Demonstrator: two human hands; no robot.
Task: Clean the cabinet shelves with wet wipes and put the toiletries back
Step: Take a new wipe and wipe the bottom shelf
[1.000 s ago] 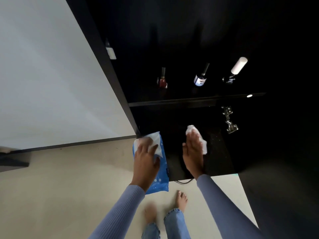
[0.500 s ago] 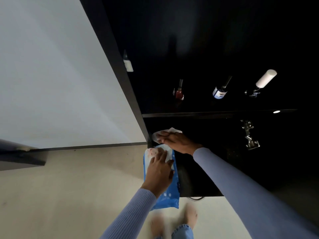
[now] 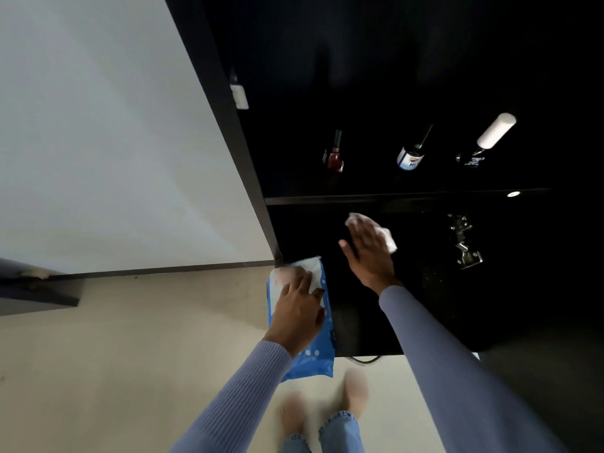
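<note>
right hand point(image 3: 369, 253), flat on the wipe point(image 3: 385, 235), has swept right across the lower shelf point(image 3: 425, 289); wiping continues. left hand point(image 3: 299, 308) grips the wipe pack point(image 3: 322, 361).

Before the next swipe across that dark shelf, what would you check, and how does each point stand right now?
1. Wipe under the right hand: ok, pressed flat on the lower shelf.
2. Wipe pack secured: ok, left hand grips it.
3. Swipe path free of clutter: ok, no bottles on this shelf.
4. Metal hinge to the right: ok, apart from the hand.
5. Three bottles on the shelf above: ok, upright.
6. Shelf already clean: cannot tell, too dark.
</note>
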